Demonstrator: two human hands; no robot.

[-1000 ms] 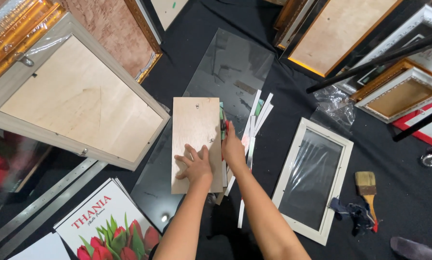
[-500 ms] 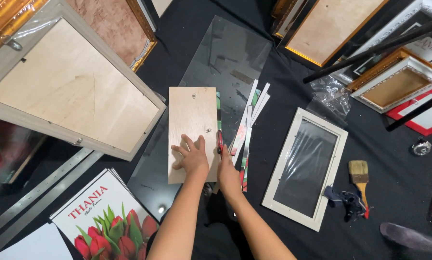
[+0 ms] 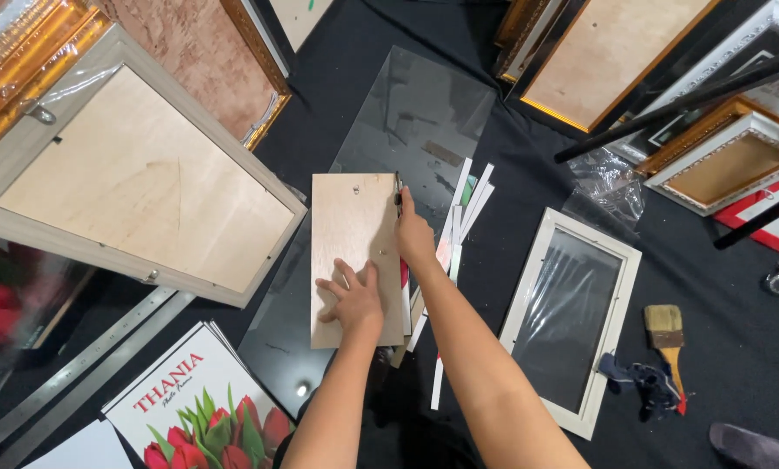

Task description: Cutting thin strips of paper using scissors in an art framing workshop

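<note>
Plywood board lies on glass sheet as straightedge; I press left hand flat, grip wide, w/ right hand grip closed on cutter at its edge.

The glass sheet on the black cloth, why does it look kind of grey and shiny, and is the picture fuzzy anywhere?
In the head view the glass sheet reflects room light, giving pale grey patches, with one bright glint near its lower corner. The left hand, right hand and wooden board look sharp. Frames at the edges seem slightly bent by the lens.
</note>
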